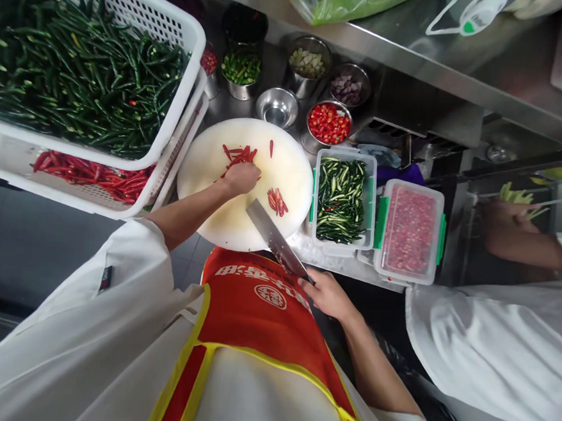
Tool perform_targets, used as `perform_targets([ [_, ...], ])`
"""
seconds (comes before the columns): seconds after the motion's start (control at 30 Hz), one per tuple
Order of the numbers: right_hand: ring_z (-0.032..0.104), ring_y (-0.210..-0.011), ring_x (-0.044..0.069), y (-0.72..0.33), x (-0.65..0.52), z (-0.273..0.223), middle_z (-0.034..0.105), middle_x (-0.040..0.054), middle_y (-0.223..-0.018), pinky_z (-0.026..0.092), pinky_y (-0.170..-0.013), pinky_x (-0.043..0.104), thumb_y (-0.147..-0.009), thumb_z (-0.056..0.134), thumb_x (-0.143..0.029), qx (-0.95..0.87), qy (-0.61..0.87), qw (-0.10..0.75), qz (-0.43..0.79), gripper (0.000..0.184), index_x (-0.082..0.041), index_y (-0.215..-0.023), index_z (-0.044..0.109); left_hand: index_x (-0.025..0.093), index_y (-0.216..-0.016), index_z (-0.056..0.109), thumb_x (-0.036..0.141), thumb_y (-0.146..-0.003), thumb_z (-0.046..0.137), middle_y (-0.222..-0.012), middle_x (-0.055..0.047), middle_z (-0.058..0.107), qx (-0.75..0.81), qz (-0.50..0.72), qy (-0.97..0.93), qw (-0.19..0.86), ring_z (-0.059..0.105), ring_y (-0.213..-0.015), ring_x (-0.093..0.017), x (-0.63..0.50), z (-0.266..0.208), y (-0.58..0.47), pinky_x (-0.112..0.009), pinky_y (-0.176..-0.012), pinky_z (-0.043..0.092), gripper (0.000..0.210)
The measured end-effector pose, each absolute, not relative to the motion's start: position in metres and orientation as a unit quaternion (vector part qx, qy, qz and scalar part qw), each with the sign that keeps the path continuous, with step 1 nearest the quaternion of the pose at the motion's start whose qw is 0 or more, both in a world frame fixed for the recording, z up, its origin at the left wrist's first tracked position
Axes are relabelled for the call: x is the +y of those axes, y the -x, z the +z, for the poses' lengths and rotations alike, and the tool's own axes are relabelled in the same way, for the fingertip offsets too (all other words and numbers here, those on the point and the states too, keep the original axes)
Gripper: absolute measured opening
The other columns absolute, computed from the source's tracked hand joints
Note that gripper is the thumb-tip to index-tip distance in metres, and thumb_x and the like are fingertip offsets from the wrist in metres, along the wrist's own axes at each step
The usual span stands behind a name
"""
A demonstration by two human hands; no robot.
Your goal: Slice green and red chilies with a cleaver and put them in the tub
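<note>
On the round white cutting board point(200, 185), my left hand point(243, 178) is closed over a small pile of red chillies point(240, 154), its fingertips partly hidden. My right hand point(328, 293) grips the handle of a cleaver point(274, 237). The blade slants from the apron up over the near edge of the board, with small bits stuck to it. Cut red chilli pieces point(277, 201) lie in a little heap right of my left hand. One single red chilli point(271, 148) rests apart near the far side.
At left, a white basket point(200, 57) of green chillies sits above another with red chillies point(95, 175). Metal pots point(329, 124) and a metal bowl point(277, 106) stand behind the board. Right are tubs of cut green chillies point(342, 199) and red bits point(409, 229); a co-worker's hand point(506, 223) holds greens.
</note>
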State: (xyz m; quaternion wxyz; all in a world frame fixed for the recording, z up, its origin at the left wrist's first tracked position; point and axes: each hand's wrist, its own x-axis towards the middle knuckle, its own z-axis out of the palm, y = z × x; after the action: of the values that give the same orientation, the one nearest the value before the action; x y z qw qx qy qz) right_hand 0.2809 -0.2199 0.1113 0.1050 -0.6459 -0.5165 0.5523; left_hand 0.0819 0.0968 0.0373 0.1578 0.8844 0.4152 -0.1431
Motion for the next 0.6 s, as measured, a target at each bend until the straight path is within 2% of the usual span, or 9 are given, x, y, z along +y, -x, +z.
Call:
perform_targets([
  [0.13, 0.057, -0.046, 0.016, -0.277, -0.220, 0.103, 0.061, -0.0028, -0.058, 0.042, -0.052, 0.025, -0.094, 0.045, -0.042, -0.490, 0.660, 0.114, 0.558, 0.031, -0.022, -0.105, 0.065, 0.009, -0.095, 0.069, 0.015, -0.091, 0.047, -0.099, -0.016, 0.067, 0.384, -0.145, -0.901, 0.139, 0.066, -0.089, -0.026, 0.084, 0.039, -0.064, -0.033, -0.077, 0.050, 0.023],
  [0.27, 0.053, -0.039, 0.015, -0.278, -0.216, 0.096, 0.054, -0.0055, -0.052, 0.040, -0.046, 0.025, -0.092, 0.045, -0.044, -0.407, 0.705, 0.123, 0.568, 0.026, -0.022, -0.092, 0.058, 0.013, -0.089, 0.068, 0.021, -0.096, 0.045, -0.097, -0.011, 0.067, 0.301, -0.069, -0.937, 0.164, 0.064, -0.087, -0.021, 0.047, 0.031, -0.029, -0.030, -0.074, 0.050, 0.026],
  [0.4, 0.054, -0.041, 0.015, -0.276, -0.202, 0.101, 0.051, -0.0064, -0.047, 0.041, -0.049, 0.025, -0.092, 0.045, -0.044, -0.431, 0.696, 0.108, 0.564, 0.023, -0.023, -0.086, 0.054, 0.014, -0.091, 0.067, 0.021, -0.099, 0.040, -0.098, -0.010, 0.068, 0.227, 0.046, -0.957, 0.173, 0.062, -0.091, -0.019, 0.010, 0.014, -0.010, -0.031, -0.079, 0.051, 0.028],
  [0.6, 0.056, -0.044, 0.014, -0.279, -0.180, 0.123, 0.056, -0.0055, -0.052, 0.041, -0.052, 0.024, -0.093, 0.045, -0.041, -0.485, 0.664, 0.042, 0.568, 0.023, -0.023, -0.093, 0.058, 0.015, -0.097, 0.067, 0.019, -0.099, 0.041, -0.104, -0.008, 0.069, 0.183, 0.153, -0.956, 0.173, 0.061, -0.094, -0.018, -0.002, -0.010, -0.004, -0.032, -0.087, 0.052, 0.026],
])
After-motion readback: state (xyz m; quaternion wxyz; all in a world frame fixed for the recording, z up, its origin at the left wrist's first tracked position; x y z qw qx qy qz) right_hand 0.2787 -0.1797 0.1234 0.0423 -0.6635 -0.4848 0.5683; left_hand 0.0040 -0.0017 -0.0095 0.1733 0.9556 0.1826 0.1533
